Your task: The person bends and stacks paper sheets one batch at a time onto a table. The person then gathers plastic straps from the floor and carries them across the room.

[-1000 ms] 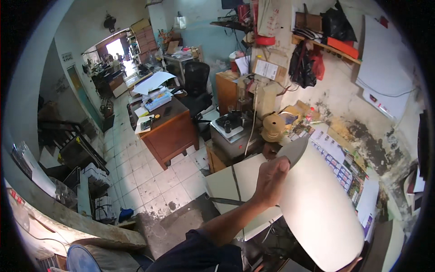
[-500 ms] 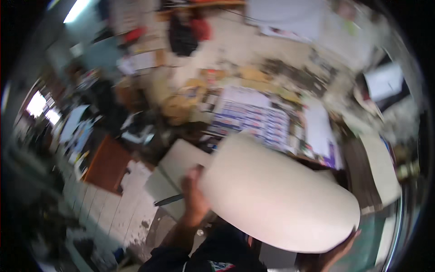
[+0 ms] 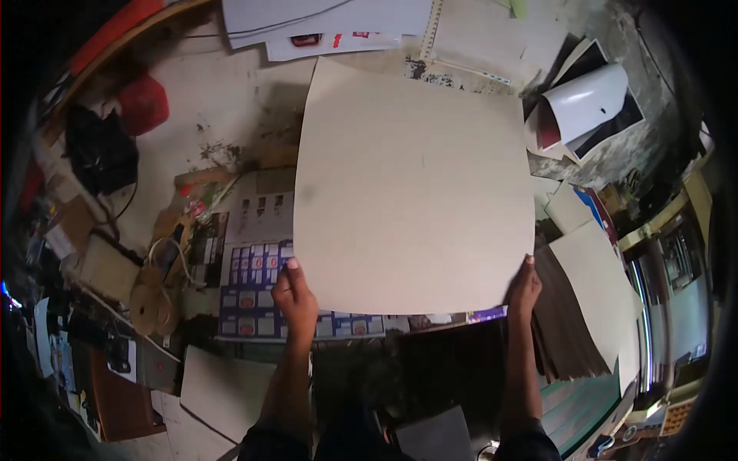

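A large cream sheet of board (image 3: 415,192) is held up in front of me between both hands. Its surface is plain, with a faint smudge toward the left edge. My left hand (image 3: 296,296) pinches its lower left corner, thumb on top. At the lower right edge my right hand (image 3: 525,286) grips it the same way, fingers mostly hidden underneath. Beneath the sheet lies a printed sheet (image 3: 250,296) with a blue and white pattern, partly covered. A thick stack of boards (image 3: 588,300), pale on top with dark edges, stands just right of my right hand.
A roll of twine (image 3: 150,303) sits on the left. Behind it are a black bag (image 3: 100,150) and a red object (image 3: 144,105). Curled glossy sheets (image 3: 588,107) lie at the far right. Another pale board (image 3: 231,384) is at lower left.
The sheet has swung from a tilted, curved position at lower right to a flatter, squarer one ahead of me. Both hands still hold it, and my view has turned to the right.
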